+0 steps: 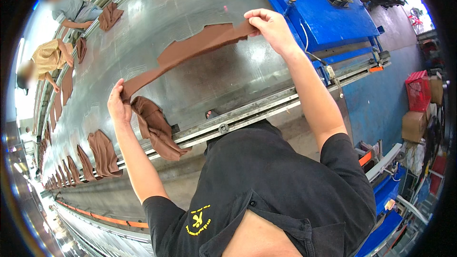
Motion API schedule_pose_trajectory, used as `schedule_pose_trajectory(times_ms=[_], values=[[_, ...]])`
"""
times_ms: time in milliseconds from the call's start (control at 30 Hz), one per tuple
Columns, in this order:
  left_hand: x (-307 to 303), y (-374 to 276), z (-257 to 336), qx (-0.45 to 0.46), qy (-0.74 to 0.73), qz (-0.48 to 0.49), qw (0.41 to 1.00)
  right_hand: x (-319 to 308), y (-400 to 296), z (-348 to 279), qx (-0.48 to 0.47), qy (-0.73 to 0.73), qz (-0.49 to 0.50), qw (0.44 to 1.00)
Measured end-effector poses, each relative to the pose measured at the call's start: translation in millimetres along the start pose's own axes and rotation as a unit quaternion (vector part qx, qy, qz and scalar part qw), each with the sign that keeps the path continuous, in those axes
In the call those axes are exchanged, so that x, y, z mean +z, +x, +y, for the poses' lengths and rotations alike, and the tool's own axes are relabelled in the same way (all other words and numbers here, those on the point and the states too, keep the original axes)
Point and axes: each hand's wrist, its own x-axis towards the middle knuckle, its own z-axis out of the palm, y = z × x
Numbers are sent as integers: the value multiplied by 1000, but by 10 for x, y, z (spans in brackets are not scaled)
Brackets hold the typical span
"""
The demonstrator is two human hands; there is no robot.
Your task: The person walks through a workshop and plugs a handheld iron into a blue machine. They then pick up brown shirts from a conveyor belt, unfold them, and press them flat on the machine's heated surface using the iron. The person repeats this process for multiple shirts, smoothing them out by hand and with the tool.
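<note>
A long brown fabric piece is stretched between both hands above a grey metal-topped table. My left hand pinches its near-left end, and my right hand pinches the far-right end between thumb and fingers. The piece looks narrow at both ends and wider in the middle, with a stepped far edge. Just right of my left hand, a crumpled brown fabric piece lies over the table's near edge and hangs down across the metal rail.
More brown fabric pieces drape in a row over the near edge, leftward. Two people stand across the table near other pieces. A blue machine with a fan, cable and bolt stands at right. A red crate lies beyond.
</note>
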Motion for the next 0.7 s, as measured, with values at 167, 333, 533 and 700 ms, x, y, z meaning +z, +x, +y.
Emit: schedule_pose_trajectory(times_ms=[167,333,533,700], values=[[117,-85,241,14,7,12,1000,-81,-16,-194,1,5,-14,1000],[-54,-339,124,-19,85,5,996,-136,-339,-165,29,-38,7,999],[-350,-1037,-421,-139,149,-6,979,-320,-1102,210,141,-58,-8,988],[-709,-1400,-1287,-219,193,-34,956,-387,-1649,934,272,-70,-7,960]])
